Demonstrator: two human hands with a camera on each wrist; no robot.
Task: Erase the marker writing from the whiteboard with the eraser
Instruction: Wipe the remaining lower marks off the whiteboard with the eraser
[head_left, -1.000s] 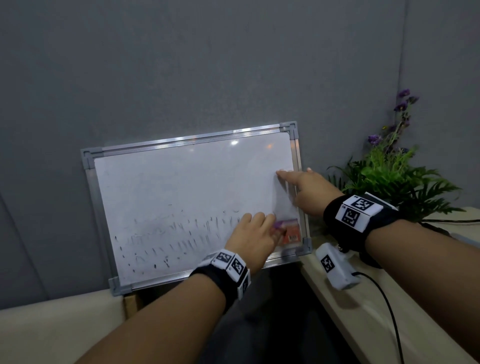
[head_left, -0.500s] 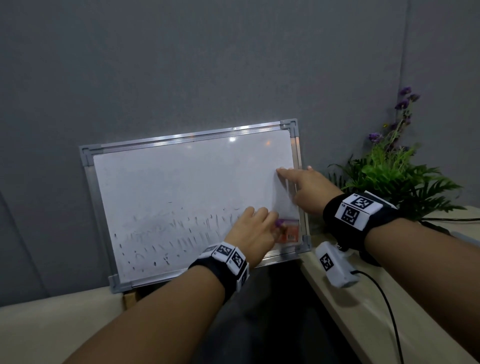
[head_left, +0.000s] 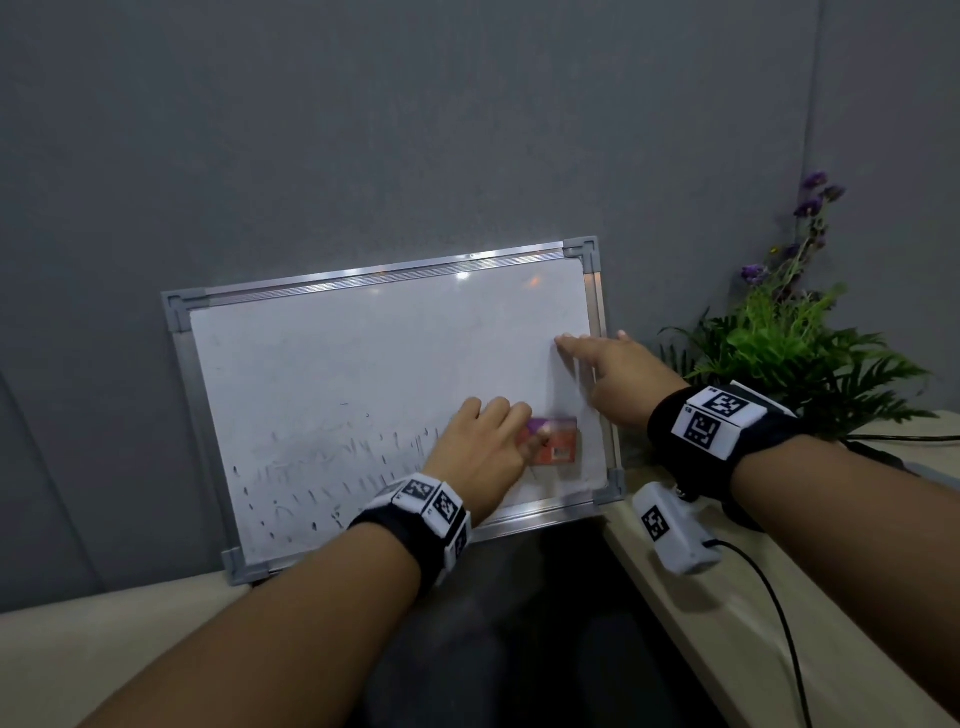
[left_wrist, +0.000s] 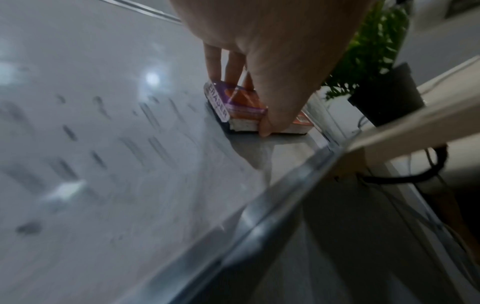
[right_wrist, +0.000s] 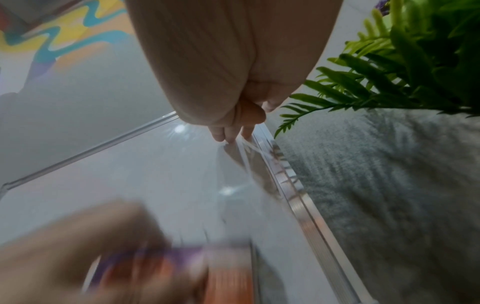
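Fingers (left_wrist: 235, 61) of the left hand (head_left: 480, 447) pinch the eraser (head_left: 557, 440), thumb on its near edge, other fingers on the far edge, felt side flat against the whiteboard (head_left: 363, 364). Eraser has an orange-and-purple printed top; in the left wrist view it reads "ERASER" on the end. It sits under the left fingertips, close to the board's lower right corner, not touching the frame as far as the views show.

Right hand (head_left: 618, 374) is laid out flat, straight fingers (head_left: 569, 341) pressing the board surface just inside the right frame edge, above the eraser. Right wrist view shows the fingertips (right_wrist: 231, 133) touching the board next to the metal rail; nothing grasped.

Marker writing (head_left: 322, 467): short dark dashes and smudged strokes left of the left hand, across the lower left part of the board. Area above both hands looks wiped, faint grey haze only. Left wrist view is motion-blurred, marks (left_wrist: 103, 133) show as streaks.

Board leans upright against a grey wall (head_left: 363, 130), lower edge on beige table (head_left: 78, 649). Green plant (head_left: 789, 338) with purple flowers stands right of the right hand, in a dark pot (left_wrist: 387, 96). Black wristbands with square-code tags on both wrists; white box (head_left: 672, 530) with cable hangs under the right wrist.
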